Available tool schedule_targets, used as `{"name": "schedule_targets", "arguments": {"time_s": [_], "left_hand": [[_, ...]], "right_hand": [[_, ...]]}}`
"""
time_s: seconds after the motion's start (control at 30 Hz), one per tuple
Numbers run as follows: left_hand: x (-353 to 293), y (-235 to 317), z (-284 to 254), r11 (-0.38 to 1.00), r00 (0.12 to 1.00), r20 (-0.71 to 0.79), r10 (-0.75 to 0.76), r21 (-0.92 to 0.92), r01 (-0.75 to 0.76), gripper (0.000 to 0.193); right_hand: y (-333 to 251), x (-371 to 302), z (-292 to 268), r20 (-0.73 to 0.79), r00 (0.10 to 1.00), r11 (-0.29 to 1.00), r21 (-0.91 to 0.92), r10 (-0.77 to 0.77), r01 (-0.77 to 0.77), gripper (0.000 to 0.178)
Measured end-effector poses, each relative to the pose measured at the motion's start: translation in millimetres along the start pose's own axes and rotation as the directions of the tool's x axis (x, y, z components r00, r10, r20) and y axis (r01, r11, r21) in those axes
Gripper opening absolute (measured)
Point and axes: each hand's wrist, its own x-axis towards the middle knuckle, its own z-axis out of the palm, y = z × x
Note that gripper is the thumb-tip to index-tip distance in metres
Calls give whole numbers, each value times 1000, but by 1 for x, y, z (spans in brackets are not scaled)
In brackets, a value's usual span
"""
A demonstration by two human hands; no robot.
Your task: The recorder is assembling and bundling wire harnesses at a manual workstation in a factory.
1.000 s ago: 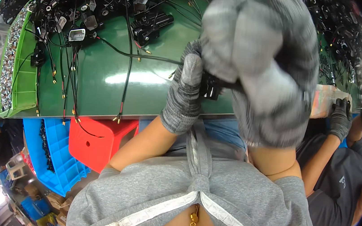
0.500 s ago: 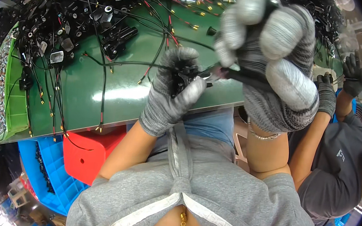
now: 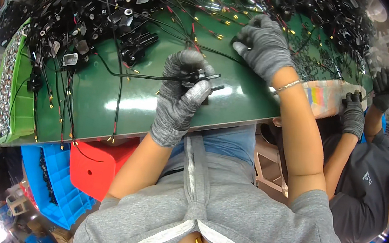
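My left hand point(image 3: 178, 95), in a grey knitted glove, is closed around a black plastic fitting point(image 3: 199, 77) above the near part of the table. Two prongs stick out to the right past my thumb, and a thin black cable runs from it to the left. My right hand point(image 3: 265, 42), gloved too, is stretched out over the table with its fingers curled. A small black piece point(image 3: 236, 41) shows between thumb and forefinger, mostly hidden by them. The green table point(image 3: 148, 101) lies under both hands.
Black fittings point(image 3: 135, 46) and red-and-black wires with brass-coloured ends heap across the back and left. A green tray point(image 3: 22, 100) of small metal parts stands at the left edge. Small dark clips point(image 3: 314, 53) lie at right. Beside me a co-worker's gloved hands point(image 3: 353, 116) are at work.
My right hand has moved away from the fitting, out to the small black piece on the table. The dark-handled tool it held no longer shows in it. My left hand keeps the fitting.
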Motion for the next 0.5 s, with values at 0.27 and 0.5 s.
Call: {"name": "schedule_targets", "arguments": {"time_s": [0.27,0.5], "left_hand": [[-3,-8,13,924,966,139,216,291,-248,85],[-6,-18,9,864,960,204,194,428,-266,88]], "right_hand": [[-26,-28,-77,321,935,642,750,-147,-157,23],[-43,-28,-95,592,789,774,575,-167,-267,25]]}}
